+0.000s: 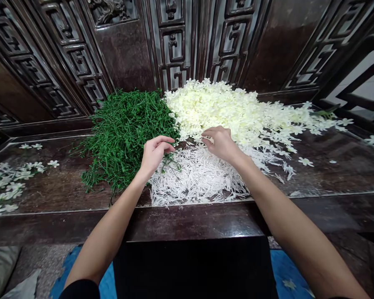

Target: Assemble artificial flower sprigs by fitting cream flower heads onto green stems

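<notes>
My left hand [156, 154] hovers at the right edge of a heap of green plastic stems [127, 124]. Its fingers curve loosely, apart from the thumb, with nothing visible between them. Just below it, a few green sprigs [172, 164] stray over a pile of thin white sticks [199, 174]. At the front of a large mound of cream-white artificial flowers [218, 106] is my right hand [220, 143]. A gap shows between its bent fingers and thumb, and I see nothing held there; part of its palm side is hidden.
All the piles lie on a dark wooden bench [65, 187] with a carved lattice back [127, 58]. Loose white flowers [12, 182] lie at the left, and single blossoms [305, 162] are scattered at the right. Below the front edge is something blue [286, 270].
</notes>
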Motion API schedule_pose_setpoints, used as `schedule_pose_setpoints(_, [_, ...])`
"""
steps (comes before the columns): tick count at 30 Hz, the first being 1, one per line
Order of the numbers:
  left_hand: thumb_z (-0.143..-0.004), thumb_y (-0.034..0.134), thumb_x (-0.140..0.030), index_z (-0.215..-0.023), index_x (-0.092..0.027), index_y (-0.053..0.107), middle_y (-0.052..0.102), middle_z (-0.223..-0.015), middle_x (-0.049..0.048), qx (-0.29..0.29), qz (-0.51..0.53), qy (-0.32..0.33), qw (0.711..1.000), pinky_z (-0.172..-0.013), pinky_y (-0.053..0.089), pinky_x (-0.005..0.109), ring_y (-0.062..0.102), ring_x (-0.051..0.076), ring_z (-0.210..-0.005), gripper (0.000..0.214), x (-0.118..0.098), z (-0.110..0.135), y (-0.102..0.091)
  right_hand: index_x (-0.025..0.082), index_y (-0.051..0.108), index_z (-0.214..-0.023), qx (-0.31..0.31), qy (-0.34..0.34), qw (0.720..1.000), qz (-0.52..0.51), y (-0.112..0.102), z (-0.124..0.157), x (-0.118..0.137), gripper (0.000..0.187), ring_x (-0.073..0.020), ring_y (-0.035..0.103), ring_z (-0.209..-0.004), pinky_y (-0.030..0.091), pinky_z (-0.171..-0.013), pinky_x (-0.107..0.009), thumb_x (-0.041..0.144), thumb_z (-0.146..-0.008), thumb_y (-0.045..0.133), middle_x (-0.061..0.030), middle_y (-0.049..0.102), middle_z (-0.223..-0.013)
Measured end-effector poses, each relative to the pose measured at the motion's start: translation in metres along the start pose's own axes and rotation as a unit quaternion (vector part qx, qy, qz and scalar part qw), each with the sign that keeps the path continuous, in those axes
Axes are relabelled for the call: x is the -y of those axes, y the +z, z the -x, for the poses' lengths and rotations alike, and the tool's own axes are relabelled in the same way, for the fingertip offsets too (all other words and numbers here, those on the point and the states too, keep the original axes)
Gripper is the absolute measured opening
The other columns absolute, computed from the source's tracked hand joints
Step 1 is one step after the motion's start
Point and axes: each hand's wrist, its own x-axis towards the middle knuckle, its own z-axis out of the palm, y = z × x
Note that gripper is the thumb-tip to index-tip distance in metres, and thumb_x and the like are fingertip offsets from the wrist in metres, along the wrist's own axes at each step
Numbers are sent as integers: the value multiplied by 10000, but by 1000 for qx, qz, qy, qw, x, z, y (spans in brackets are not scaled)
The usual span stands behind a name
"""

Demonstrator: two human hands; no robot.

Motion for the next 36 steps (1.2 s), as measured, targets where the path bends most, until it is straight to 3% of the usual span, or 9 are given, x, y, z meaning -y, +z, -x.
schedule_pose_setpoints(3, [-763, 604, -152, -898, -152, 725, 749, -864, 68, -33, -85, 91, 992, -745, 562, 290, 690, 168, -811, 181, 1, 4, 5, 176, 738, -921, -16, 45, 988, -146, -6, -1, 11, 138, -293, 673, -951, 516, -914, -554, 228, -825, 655, -120, 740, -1000])
schedule_pose_setpoints(5, [-785, 633, -171, -987, -161, 719, 746, -980, 88, -15, -113, 134, 984, -757, 566, 286, 687, 164, -851, 220, 0, 8, 9, 172, 723, -919, 30, 64, 968, -241, -9, 1, 20, 169, -255, 690, -897, 552, -893, -513, 290, -799, 716, -105, 739, -958])
schedule_pose_setpoints(9, [-824, 682, -256, -1090, -183, 714, 732, -1115, 103, 58, -73, 132, 987, -787, 585, 284, 693, 158, -897, 278, 0, 14, 16, 177, 688, -999, 141, 41, 916, -374, -7, 6, 36, 294, -210, 709, -902, 569, -916, -467, 339, -769, 773, -72, 741, -958])
schedule_pose_setpoints(12, [-819, 705, -283, -961, -189, 757, 766, -1010, 79, 65, -38, 115, 990, -814, 597, 314, 709, 175, -898, 178, 3, 14, 17, 168, 660, -1007, 167, 38, 895, -411, -5, 8, 42, 338, -200, 721, -845, 594, -856, -446, 365, -764, 786, -68, 743, -924])
schedule_pose_setpoints(15, [-786, 734, -269, -890, -178, 755, 767, -880, 59, 16, -12, 81, 997, -767, 617, 323, 715, 175, -805, 140, 4, 12, 15, 163, 652, -969, 140, 43, 916, -374, -6, 8, 41, 312, -194, 710, -748, 604, -763, -428, 406, -799, 749, -74, 730, -862])
schedule_pose_setpoints(19, [-808, 678, -221, -892, -165, 704, 725, -895, 50, -11, 23, 48, 999, -697, 634, 293, 705, 147, -741, 104, 4, 10, 14, 184, 700, -904, 122, 5, 975, -183, 0, 8, 33, 228, -230, 689, -820, 574, -782, -469, 398, -896, 620, -100, 730, -907])
schedule_pose_setpoints(24, [-833, 624, -196, -886, -129, 725, 692, -1036, 104, 10, -13, 48, 999, -785, 621, 298, 728, 157, -812, 132, 12, 8, 16, 138, 717, -1078, 147, -56, 987, -32, 19, 11, 29, 258, -312, 684, -913, 538, -832, -532, 248, -877, 600, -138, 738, -933])
schedule_pose_setpoints(30, [-744, 732, -179, -970, -130, 742, 718, -1097, 128, 8, -43, 24, 999, -829, 604, 305, 706, 162, -869, 231, 16, 7, 16, 90, 697, -1153, 126, -34, 989, -73, 20, 10, 28, 380, -278, 678, -901, 567, -786, -460, 103, -806, 541, -156, 726, -1009])
schedule_pose_setpoints(36, [-746, 737, -186, -1005, -119, 739, 754, -1063, 123, 21, -42, 5, 999, -856, 608, 344, 710, 187, -900, 267, 12, 8, 15, 133, 736, -901, 104, 5, 987, -121, 7, 7, 29, 191, -231, 668, -798, 587, -723, -435, 123, -782, 586, -126, 724, -944])
